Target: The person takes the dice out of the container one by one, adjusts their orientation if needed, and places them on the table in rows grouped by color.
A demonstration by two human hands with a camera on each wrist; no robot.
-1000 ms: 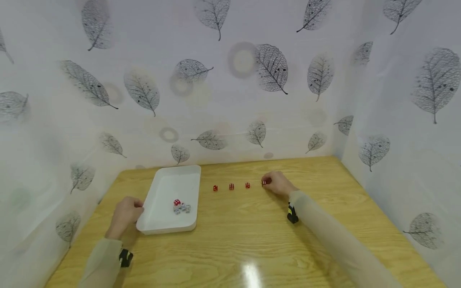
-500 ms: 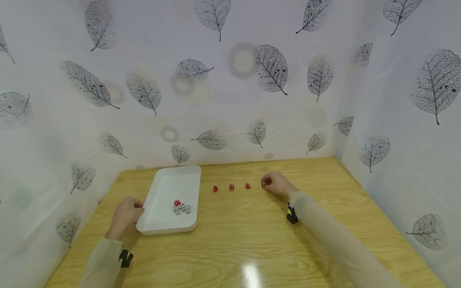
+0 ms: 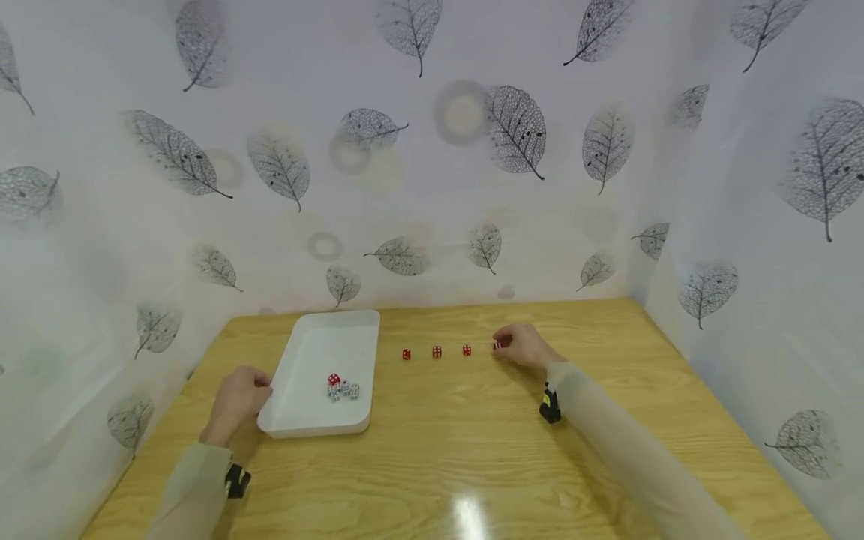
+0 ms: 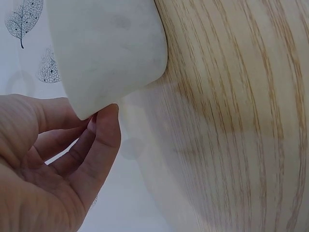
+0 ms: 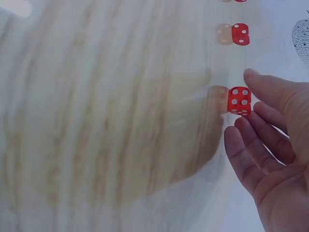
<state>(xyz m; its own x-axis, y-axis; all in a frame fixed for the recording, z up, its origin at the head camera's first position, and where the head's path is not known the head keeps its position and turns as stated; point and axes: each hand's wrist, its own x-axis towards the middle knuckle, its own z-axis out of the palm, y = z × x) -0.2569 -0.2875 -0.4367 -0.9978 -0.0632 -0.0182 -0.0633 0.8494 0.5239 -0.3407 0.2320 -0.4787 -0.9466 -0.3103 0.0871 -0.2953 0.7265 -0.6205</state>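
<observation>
My left hand (image 3: 236,401) pinches the near left corner of a white tray (image 3: 280,427), thumb and fingertips meeting at its rim in the left wrist view. Inside the tray lie a red die (image 3: 334,379) and several white dice (image 3: 344,391). My right hand (image 3: 526,346) is around a red die (image 5: 239,100) that stands on the table. In the right wrist view a small gap shows between the thumb and this die, and the other fingers curve loosely below it. To its left stand three more red dice (image 3: 436,352), spaced apart in a row.
A wooden table (image 3: 432,450) with a glossy top carries everything. Pale cloth with leaf prints (image 3: 432,187) hangs behind the table and along both sides. Each wrist wears a black device (image 3: 550,405).
The head view has shifted slightly. Both hands, the tray and the row of red dice stay practically in place.
</observation>
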